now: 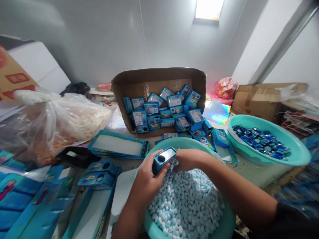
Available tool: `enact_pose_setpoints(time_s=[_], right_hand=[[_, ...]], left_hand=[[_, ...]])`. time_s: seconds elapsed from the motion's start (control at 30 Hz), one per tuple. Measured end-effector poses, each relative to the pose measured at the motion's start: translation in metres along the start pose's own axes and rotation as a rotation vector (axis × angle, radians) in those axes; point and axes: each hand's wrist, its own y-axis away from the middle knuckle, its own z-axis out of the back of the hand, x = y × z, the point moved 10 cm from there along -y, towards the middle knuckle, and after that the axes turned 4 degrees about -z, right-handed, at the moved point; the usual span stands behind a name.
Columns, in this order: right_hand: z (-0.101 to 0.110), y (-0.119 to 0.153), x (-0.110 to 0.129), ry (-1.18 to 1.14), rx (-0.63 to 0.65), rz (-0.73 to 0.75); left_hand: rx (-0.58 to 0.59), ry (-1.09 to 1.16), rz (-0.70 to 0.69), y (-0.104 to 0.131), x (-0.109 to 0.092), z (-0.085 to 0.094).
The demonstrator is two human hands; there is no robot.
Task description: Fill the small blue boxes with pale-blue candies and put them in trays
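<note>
My left hand is closed around a small blue candy box with a round dark hole in its upper face. Close beside the box, my right hand has its fingers curled at a crumpled, silvery-blue bit, which is partly hidden and too small to name. Both hands are above a turquoise tub that holds a heap of small pale blue and white candies.
Behind the tub, a cardboard box on its side holds many blue candy boxes. A turquoise basin of blue caps stands right. Left are stacked blue trays, more boxes and a plastic bag.
</note>
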Motion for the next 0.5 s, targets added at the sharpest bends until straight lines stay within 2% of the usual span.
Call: enact_pose_setpoints(time_s=[0.2, 0.5], right_hand=[[-0.014, -0.001, -0.003, 0.071, 0.146, -0.075], [-0.013, -0.002, -0.001, 0.134, 0.155, -0.059]], left_hand=[[0.008, -0.006, 0.002, -0.002, 0.005, 0.000], [0.002, -0.006, 0.045, -0.003, 0.013, 0.000]])
